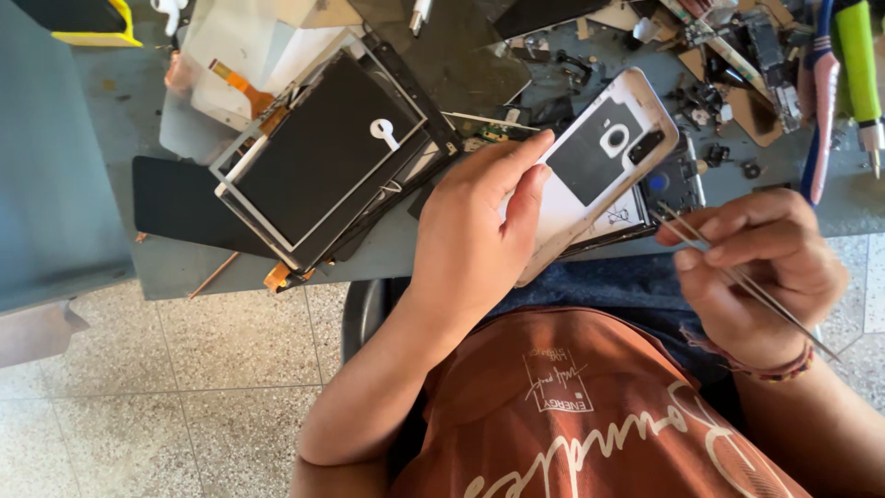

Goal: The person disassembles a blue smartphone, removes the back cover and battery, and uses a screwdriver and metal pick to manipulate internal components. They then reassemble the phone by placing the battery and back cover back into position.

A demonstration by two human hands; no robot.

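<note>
Left hand (470,231): clamped on the phone shell (599,161), fingers lying along its near long edge, thumb side under it
Phone shell: flat white plastic rectangle with rounded corners, a dark matt panel inside and a small round cut-out, held tilted above the counter (175,267) edge
Right hand (761,267): pinched shut round thin metal tweezers (728,267), their points just beside the shell's lower right edge
Hands: apart, the shell between them
Tablet (323,157): on the counter left of the shell, opened, glossy black sheet in a pale frame, orange flex strips at its corners
Counter: grey, littered with small dark parts at top right
Floor (166,397): speckled stone tiles
</note>
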